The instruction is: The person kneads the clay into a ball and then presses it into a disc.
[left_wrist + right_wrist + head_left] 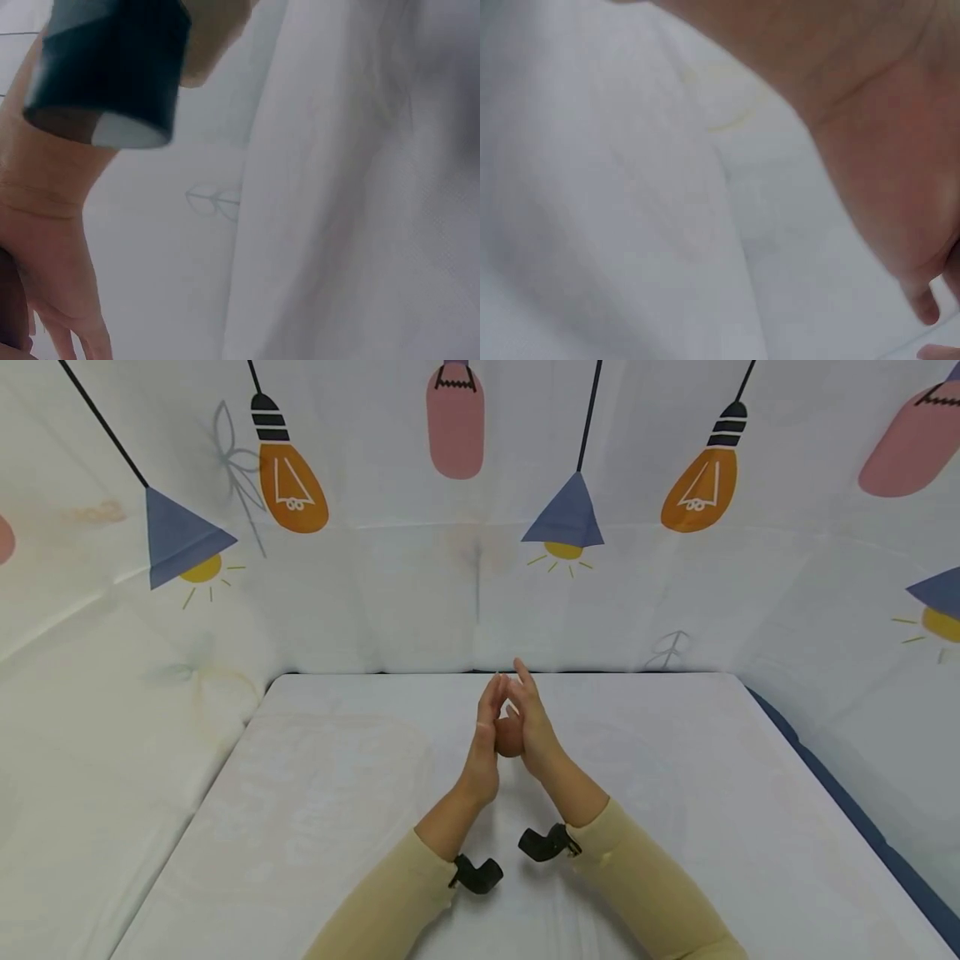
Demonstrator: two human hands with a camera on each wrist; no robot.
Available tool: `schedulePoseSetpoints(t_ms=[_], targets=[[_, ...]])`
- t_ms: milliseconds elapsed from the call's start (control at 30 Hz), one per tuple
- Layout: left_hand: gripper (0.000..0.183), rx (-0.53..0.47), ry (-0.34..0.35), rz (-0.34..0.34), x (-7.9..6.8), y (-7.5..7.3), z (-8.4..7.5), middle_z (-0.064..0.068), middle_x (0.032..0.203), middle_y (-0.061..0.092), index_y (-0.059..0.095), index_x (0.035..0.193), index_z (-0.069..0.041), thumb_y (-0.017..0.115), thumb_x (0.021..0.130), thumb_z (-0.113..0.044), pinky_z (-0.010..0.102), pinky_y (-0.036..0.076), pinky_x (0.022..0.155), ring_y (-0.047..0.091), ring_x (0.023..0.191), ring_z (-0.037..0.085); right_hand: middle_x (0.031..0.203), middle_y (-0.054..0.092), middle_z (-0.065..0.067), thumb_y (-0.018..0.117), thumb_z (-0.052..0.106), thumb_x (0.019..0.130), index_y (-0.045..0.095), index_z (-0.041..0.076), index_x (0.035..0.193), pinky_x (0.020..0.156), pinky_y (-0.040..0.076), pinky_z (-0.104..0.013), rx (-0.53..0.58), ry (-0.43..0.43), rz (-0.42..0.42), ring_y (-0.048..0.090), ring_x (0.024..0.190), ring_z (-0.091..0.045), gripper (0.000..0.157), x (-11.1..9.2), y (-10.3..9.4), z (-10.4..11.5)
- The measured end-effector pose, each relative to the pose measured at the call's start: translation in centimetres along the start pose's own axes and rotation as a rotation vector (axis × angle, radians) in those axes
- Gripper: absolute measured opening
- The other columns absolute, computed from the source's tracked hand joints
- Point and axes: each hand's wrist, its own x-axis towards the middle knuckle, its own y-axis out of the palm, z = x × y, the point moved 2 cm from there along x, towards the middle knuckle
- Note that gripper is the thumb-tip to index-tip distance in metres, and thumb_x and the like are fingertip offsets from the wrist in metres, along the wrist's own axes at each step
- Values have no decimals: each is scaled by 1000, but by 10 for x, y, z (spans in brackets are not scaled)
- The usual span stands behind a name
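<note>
A small reddish-brown ball (509,737) sits between the two palms, above the white tabletop. From its left side my left hand (484,739) presses it with the palm, fingers extended upward and away. My right hand (534,724) presses from the opposite side, its fingers also extended and slightly spread. The fingertips of both hands come close together above the ball. In the left wrist view, only a dark slice of the ball (9,300) shows at the left edge. Most of the ball is hidden in the right wrist view.
The white-covered table (315,827) spreads beneath the hands. A white cloth backdrop (390,593) printed with lamps and bulbs rises behind it. Each wrist carries a black camera, the left camera (478,876) and the right camera (542,844), close to each other.
</note>
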Motion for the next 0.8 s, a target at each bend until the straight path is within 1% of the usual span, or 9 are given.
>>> schedulePoseSetpoints(t_ms=[133,233,367,467,533,633,700,767,800], targets=[[94,-4,10,-1,-1,0,-8,13,166,13,7,161,-10,10,95,-77,61,7,118,12,152,28,166,12,-6,43,45,98,13,22,162,121,9,-51,26,39,39,13,152,-28,74,-1,1,-6],[94,13,12,-11,-1,-1,-12,13,166,12,7,161,-9,9,96,-77,59,5,119,11,153,27,167,13,-6,39,44,99,9,23,162,120,10,-52,47,59,97,13,151,-27,73,-4,5,-11],[95,47,0,-47,1,-2,-12,13,166,11,9,161,-9,9,95,-78,58,4,119,9,153,25,167,11,-6,33,48,101,3,26,162,119,14,-52,59,38,182,14,150,-26,71,-11,12,-16],[95,91,-34,-91,2,-2,-11,9,167,9,10,161,-13,12,94,-80,61,5,118,6,152,24,166,14,-7,29,53,102,5,29,162,119,18,-50,49,7,211,16,150,-26,69,-15,17,-16],[97,106,-77,-118,3,-3,-10,5,167,7,10,162,-17,15,91,-83,63,6,117,5,152,24,165,18,-9,28,57,102,10,30,162,116,26,-47,35,-2,205,22,149,-27,68,-18,19,-16],[101,96,-154,-155,4,-5,-5,4,166,7,10,162,-24,19,85,-89,63,15,115,22,146,28,164,22,-10,25,60,103,13,29,162,107,38,-38,11,3,189,31,144,-29,68,-21,20,-15],[104,94,-182,-168,4,-7,-2,7,165,9,9,162,-25,20,83,-91,61,20,115,33,138,31,163,25,-10,24,59,103,15,29,162,102,42,-33,-6,8,177,36,142,-28,67,-23,20,-15],[103,126,-184,-174,4,-9,-1,10,164,12,10,162,-24,20,83,-90,59,22,114,38,134,31,162,28,-10,22,58,104,18,29,162,103,42,-35,-15,6,170,37,141,-28,65,-24,20,-14],[102,152,-175,-174,5,-10,-1,11,164,12,10,162,-22,19,85,-89,60,21,115,35,137,32,162,29,-10,21,57,104,19,29,161,106,40,-38,-18,3,167,36,142,-28,64,-25,20,-13]])
